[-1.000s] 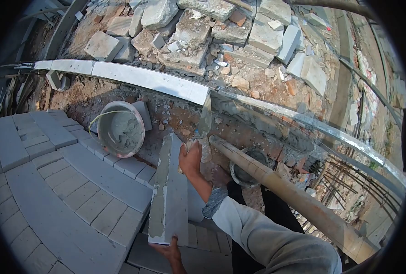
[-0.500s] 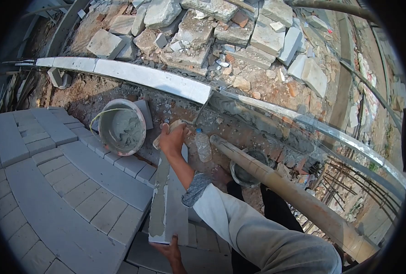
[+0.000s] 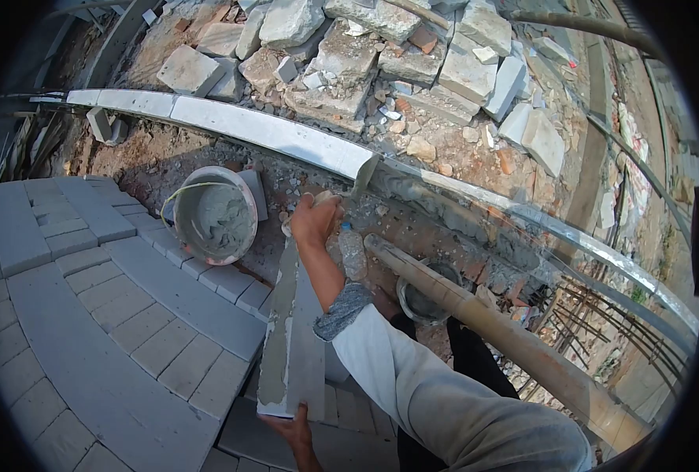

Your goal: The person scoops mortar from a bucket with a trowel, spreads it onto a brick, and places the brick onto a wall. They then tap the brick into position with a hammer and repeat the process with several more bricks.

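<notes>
grey block paving (image 3: 90, 315) fills the left and bottom, laid in curved courses. behind it a heap of broken stone and brick rubble (image 3: 397, 55) runs across the top. a long white curved kerb line (image 3: 231, 126) arcs from upper left toward the middle, and past its end a shiny curved metal strip (image 3: 570, 236) carries on to the right. a thick tan pipe (image 3: 507, 338) slants from centre to lower right (it passes just above a small dark pot (image 3: 420, 303)).

a long grey slab (image 3: 298, 346) stands on edge on the paving near the centre, one narrow face smeared with wet mortar. left hand (image 3: 294, 431) grips its near bottom end, fingers curled under the edge. right hand (image 3: 314, 222) is at the slab's far end, fingers wrapped tight around a trowel handle, the trowel (image 3: 363, 177) blade tilted up with its tip touching the end of the kerb line.

a round bucket of mortar (image 3: 214, 216) sits just left of the right hand, on dirt beside the paving edge. a plastic bottle (image 3: 352, 250) lies just right of that wrist. rusty rebar (image 3: 593, 315) shows far right.
</notes>
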The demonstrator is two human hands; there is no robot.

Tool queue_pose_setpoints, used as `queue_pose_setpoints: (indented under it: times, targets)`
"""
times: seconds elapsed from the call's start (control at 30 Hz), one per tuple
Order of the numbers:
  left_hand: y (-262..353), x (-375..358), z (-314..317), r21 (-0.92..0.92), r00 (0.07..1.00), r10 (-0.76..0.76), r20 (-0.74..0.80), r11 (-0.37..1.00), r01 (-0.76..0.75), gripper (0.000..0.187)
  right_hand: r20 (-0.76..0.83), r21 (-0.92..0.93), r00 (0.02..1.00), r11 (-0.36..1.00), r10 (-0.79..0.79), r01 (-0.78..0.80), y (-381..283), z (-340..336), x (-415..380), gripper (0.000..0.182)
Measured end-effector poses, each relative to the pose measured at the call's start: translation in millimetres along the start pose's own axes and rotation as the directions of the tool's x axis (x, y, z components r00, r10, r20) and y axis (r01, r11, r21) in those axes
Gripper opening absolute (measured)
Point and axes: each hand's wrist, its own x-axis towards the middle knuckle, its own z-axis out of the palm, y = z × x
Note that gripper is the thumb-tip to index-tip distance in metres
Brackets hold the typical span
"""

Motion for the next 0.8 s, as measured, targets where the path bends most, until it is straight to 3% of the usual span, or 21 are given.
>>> queue_pose_setpoints:
  times: [0.07,0.17,0.23,0.3,0.37,0.43,0.53,0.63,0.7,0.77,0.8]
  targets:
    - [-1.1,1.4,2.1,-0.026,1.000,-0.004,0.003,1.000,0.004,0.091,0.035,-0.005,0.999,0.999,0.032,-0.031,-13.3,11.6,2.0,0.072]
    - [-1.5,3.7,0.8,-0.109,0.998,-0.051,0.026,0.993,0.054,0.093,-0.054,0.049,0.983,0.982,-0.178,0.181,-1.4,14.5,-41.2,0.065]
    - [1.4,3.3,1.1,-0.120,0.995,-0.097,0.013,0.988,0.098,0.093,0.287,0.295,0.946,0.954,-0.150,0.062,-0.9,-29.0,-77.3,0.042]
    - [-5.7,5.2,-1.0,-0.065,0.998,-0.058,0.003,0.996,0.058,0.094,0.406,0.530,0.902,0.842,-0.148,-0.101,10.2,-61.6,-111.2,0.039]
    - [-10.3,6.7,-4.3,-0.069,0.999,-0.035,0.008,0.997,0.035,0.095,0.467,0.566,0.883,0.753,0.045,-0.337,29.2,-86.9,-109.6,0.039]
    - [-8.7,7.7,-3.9,-0.133,0.999,-0.035,0.029,0.990,0.038,0.097,0.498,0.546,0.860,0.729,0.113,-0.413,50.8,-104.6,-92.4,0.035]
    - [8.2,7.4,1.4,-0.133,0.997,-0.071,0.004,0.989,0.071,0.096,0.353,0.533,0.907,0.747,0.229,-0.397,52.2,-101.2,-82.4,0.034]
    - [5.4,11.8,2.4,-0.114,0.998,0.039,0.041,0.993,-0.034,0.091,0.523,0.528,0.840,0.718,0.145,-0.453,59.4,-94.6,-67.5,0.035]
    - [9.5,11.4,2.6,-0.084,0.999,0.011,0.041,0.996,-0.008,0.093,0.844,0.458,0.536,0.527,-0.006,-0.716,75.9,-103.9,-47.3,0.044]
    - [14.3,12.2,2.6,-0.019,1.000,0.003,0.028,1.000,-0.003,0.095,0.980,0.183,0.151,0.292,-0.129,-0.939,83.3,-118.5,-28.5,0.046]
    - [17.3,13.2,2.4,0.034,0.999,0.010,0.031,0.999,-0.012,0.096,0.989,0.105,0.069,0.283,-0.133,-0.953,83.6,-122.8,-24.5,0.048]
